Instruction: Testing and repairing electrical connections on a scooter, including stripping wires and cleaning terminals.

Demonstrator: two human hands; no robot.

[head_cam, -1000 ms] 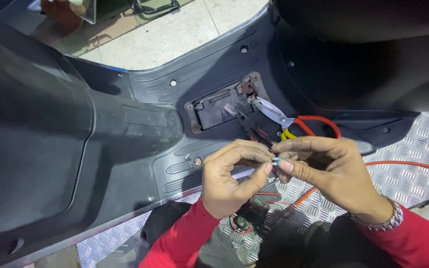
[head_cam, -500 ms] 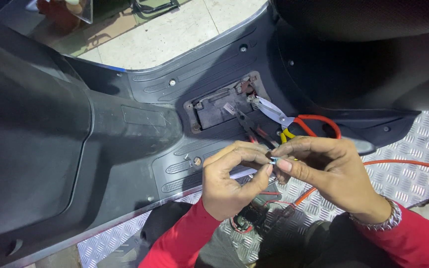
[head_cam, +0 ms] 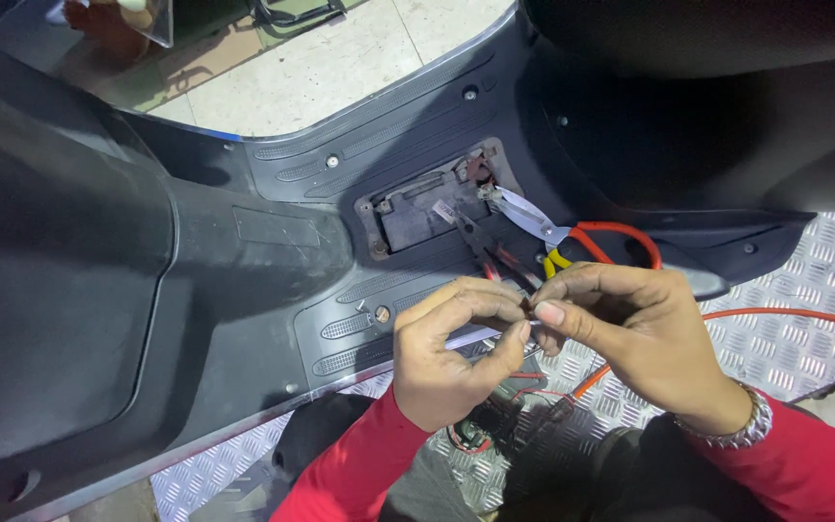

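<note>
My left hand (head_cam: 451,353) and my right hand (head_cam: 630,329) meet fingertip to fingertip over the scooter's black footboard (head_cam: 340,251). Both pinch the end of thin red and black wires (head_cam: 506,268) that run up to an open compartment (head_cam: 427,208) in the footboard. What sits between the fingertips is mostly hidden. Scissors with red and yellow handles (head_cam: 572,237) lie just beyond my right hand, blades pointing at the compartment. I wear red sleeves, and a metal watch sits on my right wrist.
An orange cable (head_cam: 785,316) runs over the metal chequer plate (head_cam: 823,280) at the right. More thin red wires (head_cam: 495,406) lie below my hands. The scooter's black body fills the left, its seat the upper right. Tiled floor (head_cam: 340,58) shows beyond.
Both hands stay together at the wire end. The fingers have shifted slightly, and a small pale piece seen between the fingertips earlier is now covered.
</note>
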